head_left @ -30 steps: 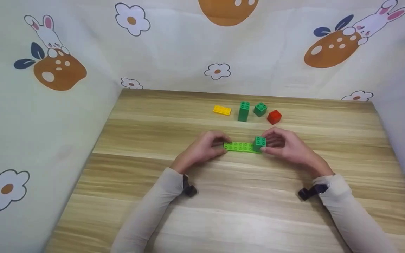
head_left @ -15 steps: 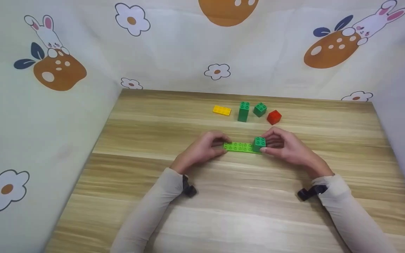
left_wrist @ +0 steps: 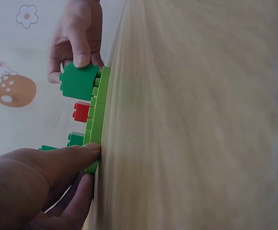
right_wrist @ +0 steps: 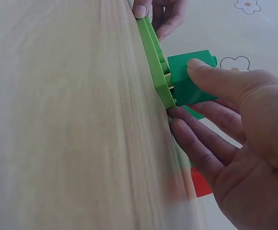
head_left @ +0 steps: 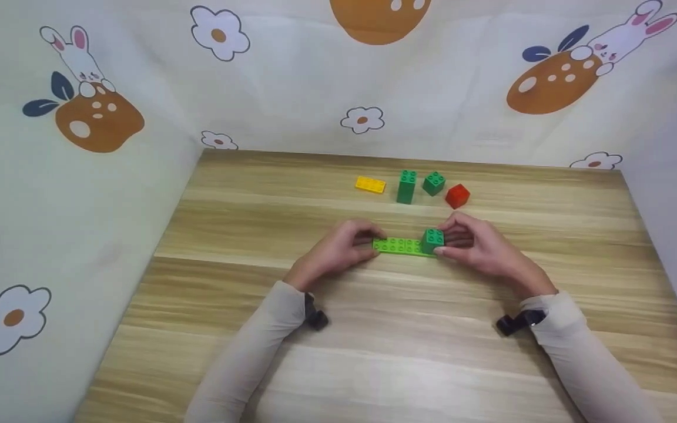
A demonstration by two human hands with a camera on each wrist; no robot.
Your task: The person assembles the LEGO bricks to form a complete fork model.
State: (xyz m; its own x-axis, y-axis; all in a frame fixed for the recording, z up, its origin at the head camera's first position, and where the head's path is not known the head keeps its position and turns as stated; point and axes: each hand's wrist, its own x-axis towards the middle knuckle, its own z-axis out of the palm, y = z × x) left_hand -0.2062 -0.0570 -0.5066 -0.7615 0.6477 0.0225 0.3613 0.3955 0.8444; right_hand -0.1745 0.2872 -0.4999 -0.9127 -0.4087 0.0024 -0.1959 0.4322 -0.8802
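On the wood-grain desk (head_left: 385, 335), about midway between its left and right edges, a light-green flat studded plastic strip (head_left: 397, 245) lies roughly parallel to the far edge, a seam crossing its length. The left hand (head_left: 344, 249) pinches the strip's left end between thumb and fingers. The right hand (head_left: 485, 245) holds a dark-green cube-shaped studded plastic brick (head_left: 433, 241) over the strip's right end, thumb pressed to the near face. The brick's studs point up; in both wrist views a narrow gap shows between its underside and part of the strip, and whether the two are joined cannot be told.

Beyond the hands, nearer the desk's far edge, four plastic pieces stand apart in a loose row: from the left, a yellow flat studded plate (head_left: 370, 184), a tall dark-green studded block (head_left: 406, 187), a small dark-green studded cube (head_left: 434, 183) turned cornerwise, and a red cube (head_left: 458, 196), also cornerwise and set slightly closer to the right hand. A pale printed wall covering (head_left: 291, 88) rises behind the far edge.
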